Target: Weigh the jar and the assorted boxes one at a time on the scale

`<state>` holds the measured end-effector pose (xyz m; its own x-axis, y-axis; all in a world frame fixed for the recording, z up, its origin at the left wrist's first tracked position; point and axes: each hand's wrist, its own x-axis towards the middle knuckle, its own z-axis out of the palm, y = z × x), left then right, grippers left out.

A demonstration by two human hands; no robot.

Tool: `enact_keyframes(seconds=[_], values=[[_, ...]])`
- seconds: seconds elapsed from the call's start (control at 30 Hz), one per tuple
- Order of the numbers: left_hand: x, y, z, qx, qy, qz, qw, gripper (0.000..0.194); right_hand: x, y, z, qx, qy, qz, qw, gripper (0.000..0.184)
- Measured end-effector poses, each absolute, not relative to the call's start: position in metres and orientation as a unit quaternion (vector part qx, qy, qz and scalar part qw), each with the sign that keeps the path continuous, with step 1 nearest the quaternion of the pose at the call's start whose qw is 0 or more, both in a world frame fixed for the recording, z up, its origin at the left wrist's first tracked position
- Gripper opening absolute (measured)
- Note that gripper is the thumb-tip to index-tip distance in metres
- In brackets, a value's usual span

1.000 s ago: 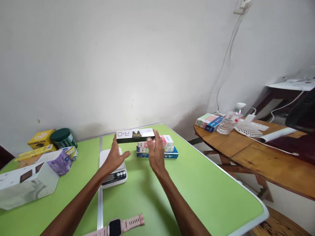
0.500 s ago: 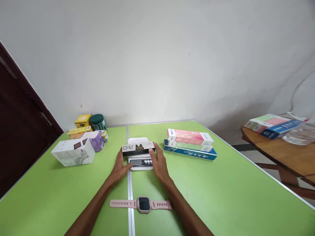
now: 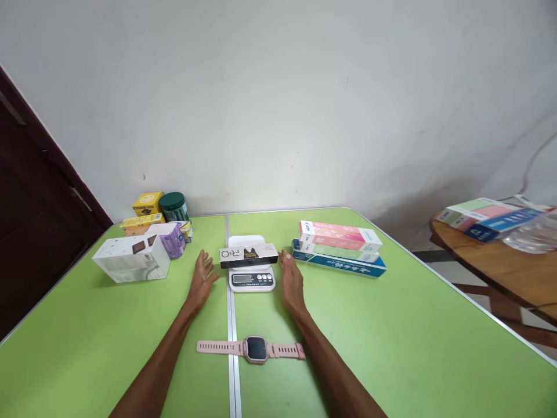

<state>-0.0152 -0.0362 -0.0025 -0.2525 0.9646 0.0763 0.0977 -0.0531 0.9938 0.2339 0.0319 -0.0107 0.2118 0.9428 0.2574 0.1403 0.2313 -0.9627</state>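
Note:
A black and white toothpaste-style box (image 3: pixel 249 256) marked R&O lies crosswise on the white kitchen scale (image 3: pixel 252 285). The scale's display and round buttons face me. My left hand (image 3: pixel 202 280) is open just left of the box, fingers apart and not touching it. On the other side, my right hand (image 3: pixel 291 282) is open near the box's right end, its fingertips very close to it; whether they touch I cannot tell. In front of the scale lies a pink smartwatch (image 3: pixel 256 349), its strap stretched out flat.
Right of the scale are stacked a pink box (image 3: pixel 339 235) and a blue box (image 3: pixel 339 262). At the left stand a white box (image 3: pixel 133 259), a purple pack (image 3: pixel 174 241), yellow boxes (image 3: pixel 148 203) and a green-lidded jar (image 3: pixel 174 206). A wooden table (image 3: pixel 491 267) holds more boxes.
Both hands carried the R&O box onto the scale from beside the stacked boxes, then let it go and moved apart. The view has swung left.

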Motion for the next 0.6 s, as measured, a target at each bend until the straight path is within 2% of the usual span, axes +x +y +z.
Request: enact_keyframes(seconds=[0.1,0.23,0.37,0.6], values=[[-0.006,-0.042,0.0,0.499,0.568,0.564,0.333,0.102,0.234,0.028,-0.005,-0.528,-0.514,0.376,0.562,0.093],[0.016,-0.059,0.004,0.567,0.595,0.514,0.246,0.097,0.234,0.021,0.0,-0.535,-0.541,0.329,0.56,0.087],[0.032,-0.067,0.009,0.593,0.6,0.465,0.268,0.102,0.234,0.02,-0.002,-0.528,-0.584,0.275,0.552,0.085],[0.036,-0.074,0.021,0.57,0.598,0.465,0.317,0.108,0.23,0.011,0.005,-0.525,-0.62,0.249,0.527,0.081]])
